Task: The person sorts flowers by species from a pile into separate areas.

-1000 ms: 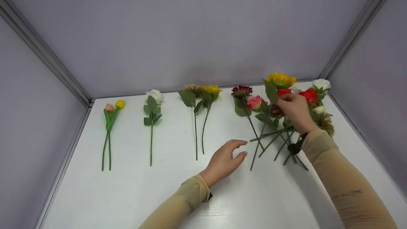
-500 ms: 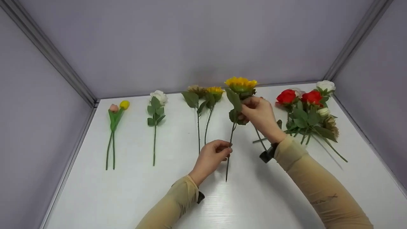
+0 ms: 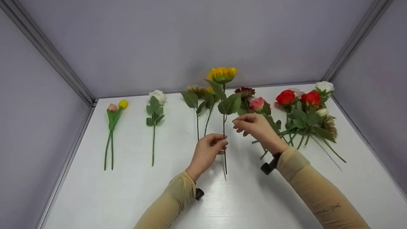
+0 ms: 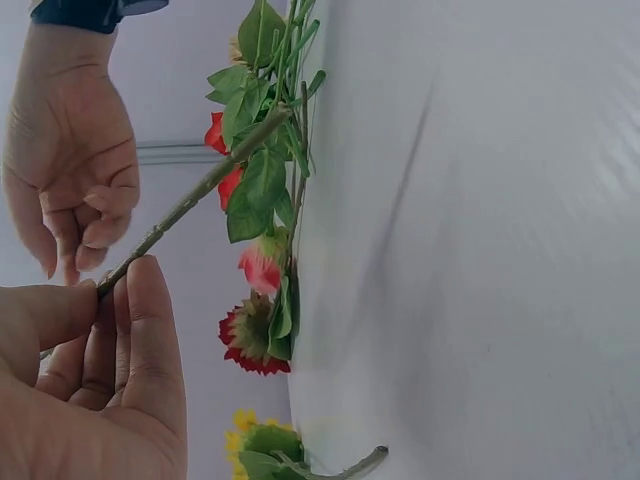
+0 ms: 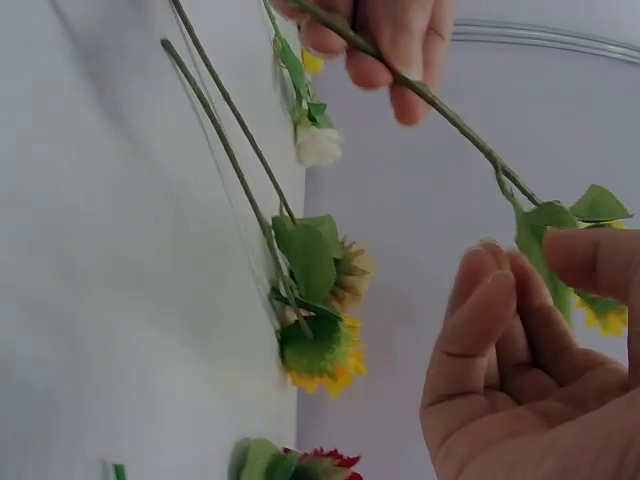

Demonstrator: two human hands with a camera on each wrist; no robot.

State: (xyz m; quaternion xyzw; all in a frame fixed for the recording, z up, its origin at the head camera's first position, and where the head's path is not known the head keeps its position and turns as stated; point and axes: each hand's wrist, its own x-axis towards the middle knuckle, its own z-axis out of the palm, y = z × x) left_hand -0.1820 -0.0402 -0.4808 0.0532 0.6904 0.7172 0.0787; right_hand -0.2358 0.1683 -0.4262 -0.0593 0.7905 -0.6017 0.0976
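A yellow sunflower (image 3: 223, 75) stands upright above the table, its stem pinched between thumb and fingers of my left hand (image 3: 205, 154). The left wrist view shows the stem (image 4: 190, 200) running out past those fingertips. Just right of the stem hovers my right hand (image 3: 259, 131), fingers loosely bent, holding nothing; in the right wrist view a gap shows between its fingers and thumb. Behind the held flower lie a beige flower (image 3: 196, 91) and a smaller sunflower, partly covered by its leaves. A dark red flower (image 3: 245, 92) and a pink flower (image 3: 257, 104) lie behind my right hand.
On the white table (image 3: 127, 197), a pair of tulips (image 3: 114, 117) and a white rose (image 3: 157, 96) lie to the left. Red roses (image 3: 285, 97) and other flowers pile up at the right, stems crossing. Grey walls (image 3: 197, 41) close off the back and sides.
The sunflower came out of the right pile toward the middle. My left hand took its stem, and my right hand has since let go and drawn back slightly.
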